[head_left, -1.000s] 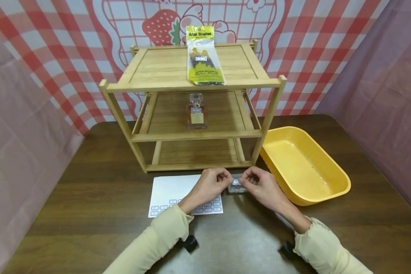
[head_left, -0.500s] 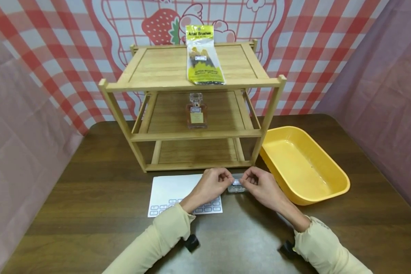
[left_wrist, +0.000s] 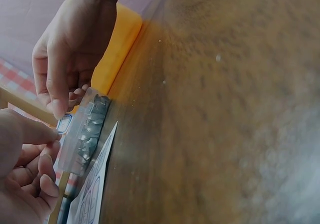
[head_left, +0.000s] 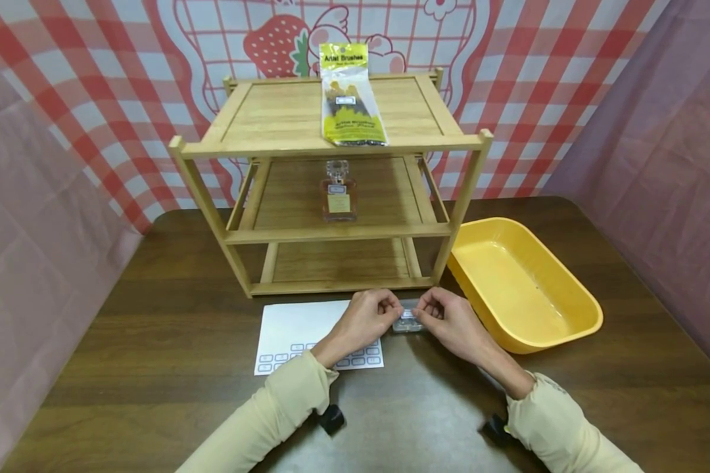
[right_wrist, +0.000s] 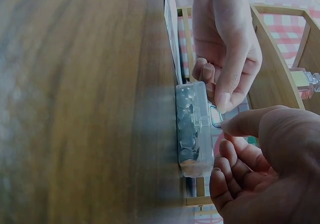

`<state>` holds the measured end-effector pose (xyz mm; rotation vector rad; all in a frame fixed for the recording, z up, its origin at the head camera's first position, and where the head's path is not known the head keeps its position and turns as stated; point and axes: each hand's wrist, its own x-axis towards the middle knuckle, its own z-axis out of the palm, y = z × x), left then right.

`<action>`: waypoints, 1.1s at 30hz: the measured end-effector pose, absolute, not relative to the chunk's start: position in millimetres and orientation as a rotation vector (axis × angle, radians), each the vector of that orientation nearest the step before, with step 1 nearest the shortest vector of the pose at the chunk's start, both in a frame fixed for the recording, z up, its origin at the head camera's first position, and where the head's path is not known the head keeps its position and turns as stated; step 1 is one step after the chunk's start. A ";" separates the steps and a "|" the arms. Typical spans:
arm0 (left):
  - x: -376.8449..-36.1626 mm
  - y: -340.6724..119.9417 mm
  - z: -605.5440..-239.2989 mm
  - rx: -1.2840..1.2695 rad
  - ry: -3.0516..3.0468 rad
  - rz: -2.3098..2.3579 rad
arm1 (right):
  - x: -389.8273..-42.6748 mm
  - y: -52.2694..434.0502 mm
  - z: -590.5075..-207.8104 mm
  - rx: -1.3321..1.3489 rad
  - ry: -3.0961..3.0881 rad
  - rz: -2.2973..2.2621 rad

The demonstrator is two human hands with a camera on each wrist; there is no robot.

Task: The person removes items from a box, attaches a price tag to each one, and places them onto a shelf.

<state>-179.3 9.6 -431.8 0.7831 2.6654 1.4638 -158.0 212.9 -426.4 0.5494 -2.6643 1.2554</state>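
A clear plastic box (right_wrist: 194, 131) of small shiny metal pieces, which look like thumbtacks, rests on the table in front of the rack. Above its lid, a small blue-bordered white label (left_wrist: 64, 124) is stretched between both hands. My left hand (head_left: 363, 322) pinches one end between thumb and forefinger; my right hand (head_left: 454, 323) pinches the other end. The other fingers of both hands are curled loosely. Whether the label touches the lid I cannot tell. Left of the box lies a white sheet of labels (head_left: 304, 322), partly covered by my left hand and forearm.
A three-tier wooden rack (head_left: 331, 231) stands behind the hands. It bears a bag of artist brushes (head_left: 352, 105) on top and a perfume bottle (head_left: 338, 197) on its middle shelf. To the right sits a yellow basin (head_left: 520, 289), close to my right hand.
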 end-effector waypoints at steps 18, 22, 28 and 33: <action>-180.1 9.9 -433.8 0.765 2.675 1.425 | -158.6 212.3 -429.2 0.549 -2.681 1.159; -180.2 9.7 -434.0 0.766 2.668 1.422 | -158.8 212.1 -429.2 0.551 -2.689 1.123; -179.5 10.4 -434.5 0.771 2.667 1.428 | -159.6 212.0 -431.0 0.572 -2.683 1.069; -179.2 10.9 -434.8 0.764 2.674 1.428 | -160.2 210.9 -431.8 0.588 -2.680 1.033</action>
